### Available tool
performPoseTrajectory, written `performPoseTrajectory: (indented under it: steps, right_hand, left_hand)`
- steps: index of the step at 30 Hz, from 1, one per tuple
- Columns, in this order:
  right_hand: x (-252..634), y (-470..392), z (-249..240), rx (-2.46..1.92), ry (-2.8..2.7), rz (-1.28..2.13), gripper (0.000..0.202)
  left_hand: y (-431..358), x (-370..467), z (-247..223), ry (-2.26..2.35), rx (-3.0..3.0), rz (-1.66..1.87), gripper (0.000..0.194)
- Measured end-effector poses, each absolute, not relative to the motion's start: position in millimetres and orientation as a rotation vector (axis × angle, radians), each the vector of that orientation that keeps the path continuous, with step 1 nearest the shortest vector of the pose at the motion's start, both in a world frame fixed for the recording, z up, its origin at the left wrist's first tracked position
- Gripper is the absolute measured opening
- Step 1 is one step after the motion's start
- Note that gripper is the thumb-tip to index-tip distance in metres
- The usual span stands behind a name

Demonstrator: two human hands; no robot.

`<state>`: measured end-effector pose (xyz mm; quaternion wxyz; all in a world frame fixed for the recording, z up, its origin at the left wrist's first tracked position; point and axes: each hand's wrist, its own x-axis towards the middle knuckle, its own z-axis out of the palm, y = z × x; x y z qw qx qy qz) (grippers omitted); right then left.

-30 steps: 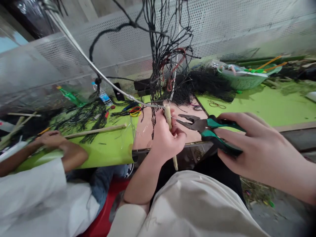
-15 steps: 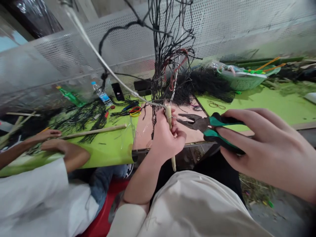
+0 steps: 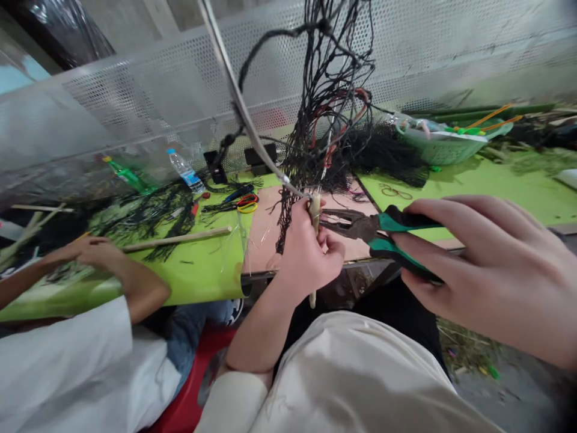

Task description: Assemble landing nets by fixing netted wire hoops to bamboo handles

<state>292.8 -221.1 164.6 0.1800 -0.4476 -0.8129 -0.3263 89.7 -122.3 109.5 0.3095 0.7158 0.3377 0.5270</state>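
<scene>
Wrapped round a pale wooden stick (image 3: 316, 211) is my left hand (image 3: 311, 249), keeping it upright near the table's front edge. A silvery wire or rod (image 3: 256, 141) curves up and left from the top of the stick, and black netting (image 3: 311, 108) hangs from it. My right hand (image 3: 487, 264) grips pliers (image 3: 365, 228) with green and black handles. Their jaws are slightly parted and point left at the upper stick, close to my left fingers. A thin wire appears at the stick there; whether the jaws touch it, I cannot tell.
At left, a co-worker's hands (image 3: 92, 249) rest by a long stick (image 3: 180, 239). Yellow-and-red scissors (image 3: 247, 203), a water bottle (image 3: 186, 172), a green bottle (image 3: 130, 174) and a phone (image 3: 215, 168) lie on the table. A green basket (image 3: 451, 147) stands back right.
The stick's top, curved wire and netting have swung right and tilted. The pliers have moved slightly left, bringing their jaws up to the stick. The co-worker's hands have come closer together.
</scene>
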Motion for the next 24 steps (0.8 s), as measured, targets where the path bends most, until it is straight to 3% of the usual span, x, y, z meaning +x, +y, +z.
performPoseTrajectory:
  steps: [24]
  right_hand:
    - [295.8,-220.0,162.1,-1.177,-2.358,-0.942,0.016]
  left_hand:
    - [-117.4,89.1,99.9,0.855,1.922,1.418,0.064]
